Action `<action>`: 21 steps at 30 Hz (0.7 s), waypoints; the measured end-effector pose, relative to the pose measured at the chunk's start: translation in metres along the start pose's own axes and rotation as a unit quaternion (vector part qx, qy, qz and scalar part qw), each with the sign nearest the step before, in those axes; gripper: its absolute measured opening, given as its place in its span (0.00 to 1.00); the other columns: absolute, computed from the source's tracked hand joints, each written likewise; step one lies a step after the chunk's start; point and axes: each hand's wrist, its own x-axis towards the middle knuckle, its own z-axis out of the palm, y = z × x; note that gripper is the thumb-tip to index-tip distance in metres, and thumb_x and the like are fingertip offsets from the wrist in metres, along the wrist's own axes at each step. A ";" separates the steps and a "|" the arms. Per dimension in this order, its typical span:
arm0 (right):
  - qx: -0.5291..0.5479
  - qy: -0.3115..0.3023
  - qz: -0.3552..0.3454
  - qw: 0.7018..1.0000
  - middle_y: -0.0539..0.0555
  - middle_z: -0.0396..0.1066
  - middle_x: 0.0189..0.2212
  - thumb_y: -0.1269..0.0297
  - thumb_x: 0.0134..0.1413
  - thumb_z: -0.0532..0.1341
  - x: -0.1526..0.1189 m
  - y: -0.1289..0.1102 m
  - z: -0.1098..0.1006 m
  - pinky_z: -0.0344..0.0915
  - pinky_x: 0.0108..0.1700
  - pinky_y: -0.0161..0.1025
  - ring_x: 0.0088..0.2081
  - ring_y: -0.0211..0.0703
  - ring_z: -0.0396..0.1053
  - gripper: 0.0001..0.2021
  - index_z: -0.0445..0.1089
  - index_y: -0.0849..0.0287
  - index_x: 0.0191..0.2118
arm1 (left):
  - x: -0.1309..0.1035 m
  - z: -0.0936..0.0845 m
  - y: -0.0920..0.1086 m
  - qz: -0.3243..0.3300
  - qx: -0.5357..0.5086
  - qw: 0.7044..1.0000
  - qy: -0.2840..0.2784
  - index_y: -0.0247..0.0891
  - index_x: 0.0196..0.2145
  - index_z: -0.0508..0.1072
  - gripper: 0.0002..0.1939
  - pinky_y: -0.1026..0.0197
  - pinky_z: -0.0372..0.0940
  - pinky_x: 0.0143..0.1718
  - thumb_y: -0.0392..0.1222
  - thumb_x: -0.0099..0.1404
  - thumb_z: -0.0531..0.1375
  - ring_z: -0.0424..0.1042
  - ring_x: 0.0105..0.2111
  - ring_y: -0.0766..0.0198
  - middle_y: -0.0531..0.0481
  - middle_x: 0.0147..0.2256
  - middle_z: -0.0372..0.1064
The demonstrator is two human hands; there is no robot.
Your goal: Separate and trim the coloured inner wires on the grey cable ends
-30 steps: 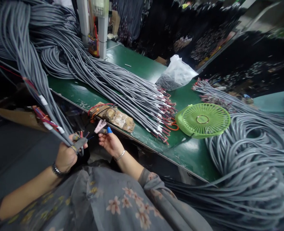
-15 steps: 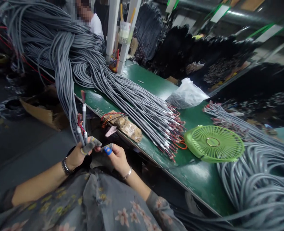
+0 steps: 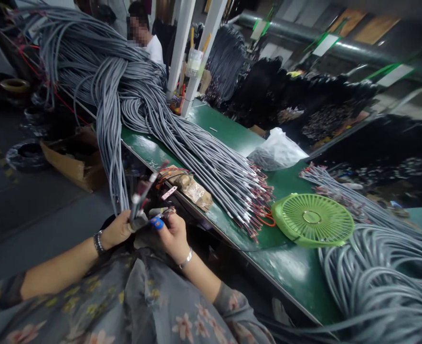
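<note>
My left hand (image 3: 123, 227) is closed around a few grey cables (image 3: 136, 203) whose white-banded ends with reddish wires stick up, blurred. Close beside it, my right hand (image 3: 171, 234) is closed, with a blue wrap on the thumb and its fingers pinched around a cable end (image 3: 163, 211). The two hands nearly touch, in front of my lap. Behind the left hand, a bunch of grey cables (image 3: 108, 110) hangs over the table edge. A large cable bundle (image 3: 204, 153) with stripped reddish ends lies across the green table (image 3: 293, 263).
On the table are a taped brown block (image 3: 193, 188), a green fan (image 3: 313, 217), a white plastic bag (image 3: 280, 150) and coiled grey cables (image 3: 379, 277) at the right. A cardboard box (image 3: 71, 162) stands on the floor at left. A person (image 3: 153, 48) is behind the bundle.
The cable ends in my left hand have tilted to the right. My right hand has moved up and right, its fingers now at a cable end. The view has shifted slightly.
</note>
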 end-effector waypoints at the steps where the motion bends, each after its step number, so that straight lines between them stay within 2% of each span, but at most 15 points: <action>1: 0.029 -0.012 0.014 0.999 0.59 0.83 0.36 0.36 0.76 0.61 -0.005 0.001 0.000 0.79 0.39 0.44 0.33 0.49 0.80 0.26 0.81 0.55 0.44 | -0.001 -0.001 0.000 0.000 -0.019 0.999 0.039 0.40 0.22 0.79 0.38 0.58 0.68 0.29 0.82 0.52 0.73 0.69 0.25 0.60 0.51 0.21 0.74; 4: 0.081 -0.057 0.042 0.994 0.59 0.85 0.36 0.33 0.76 0.60 -0.013 0.004 -0.003 0.80 0.35 0.43 0.30 0.48 0.81 0.28 0.81 0.55 0.47 | -0.002 -0.009 0.009 0.002 -0.086 0.987 0.139 0.42 0.18 0.75 0.37 0.57 0.69 0.27 0.81 0.55 0.72 0.69 0.21 0.60 0.49 0.18 0.73; 6: 0.063 -0.078 0.036 0.994 0.58 0.85 0.35 0.33 0.75 0.61 -0.014 0.006 -0.008 0.83 0.41 0.44 0.35 0.50 0.84 0.28 0.82 0.54 0.45 | -0.004 -0.021 0.018 0.018 -0.151 0.971 0.183 0.42 0.17 0.74 0.35 0.60 0.62 0.21 0.77 0.53 0.76 0.62 0.16 0.65 0.53 0.14 0.68; 9: 0.030 -0.097 0.015 0.995 0.58 0.86 0.34 0.34 0.74 0.64 -0.011 0.009 -0.013 0.83 0.49 0.45 0.42 0.52 0.86 0.26 0.82 0.54 0.40 | -0.011 -0.046 0.028 0.056 -0.224 0.960 0.156 0.41 0.21 0.80 0.29 0.64 0.54 0.18 0.69 0.59 0.78 0.51 0.12 0.71 0.60 0.09 0.53; 11: 0.027 -0.110 0.001 0.994 0.58 0.86 0.34 0.36 0.74 0.65 -0.011 0.011 -0.013 0.83 0.49 0.44 0.41 0.51 0.86 0.25 0.82 0.54 0.39 | -0.017 -0.060 0.029 0.064 -0.254 0.958 0.118 0.39 0.25 0.83 0.24 0.66 0.55 0.19 0.62 0.61 0.79 0.51 0.13 0.73 0.61 0.10 0.53; 12: 0.024 -0.117 -0.004 0.993 0.58 0.86 0.35 0.36 0.75 0.64 -0.011 0.013 -0.012 0.83 0.49 0.44 0.40 0.51 0.86 0.25 0.82 0.54 0.40 | -0.020 -0.066 0.028 0.071 -0.270 0.955 0.102 0.39 0.26 0.84 0.21 0.67 0.55 0.19 0.58 0.59 0.81 0.52 0.13 0.73 0.61 0.11 0.55; 15: 0.012 -0.128 -0.017 0.992 0.58 0.86 0.35 0.36 0.76 0.63 -0.011 0.014 -0.009 0.82 0.49 0.43 0.40 0.49 0.85 0.26 0.83 0.54 0.41 | -0.023 -0.072 0.022 0.072 -0.284 0.954 0.061 0.38 0.35 0.88 0.20 0.68 0.56 0.18 0.53 0.54 0.85 0.59 0.16 0.73 0.56 0.19 0.71; 18: 0.012 -0.121 -0.061 0.991 0.57 0.85 0.35 0.39 0.79 0.62 -0.005 0.007 -0.009 0.81 0.48 0.42 0.41 0.49 0.85 0.25 0.82 0.54 0.41 | -0.021 -0.066 0.018 0.063 -0.243 0.967 0.045 0.36 0.40 0.90 0.23 0.68 0.61 0.18 0.56 0.56 0.83 0.72 0.20 0.68 0.45 0.29 0.84; 21: -0.031 -0.111 -0.106 0.988 0.56 0.84 0.36 0.42 0.80 0.62 0.011 -0.007 -0.011 0.79 0.45 0.40 0.38 0.46 0.83 0.22 0.81 0.55 0.42 | -0.015 -0.054 0.018 0.055 -0.186 0.981 0.019 0.38 0.38 0.91 0.24 0.66 0.69 0.23 0.63 0.59 0.81 0.83 0.30 0.56 0.39 0.33 0.88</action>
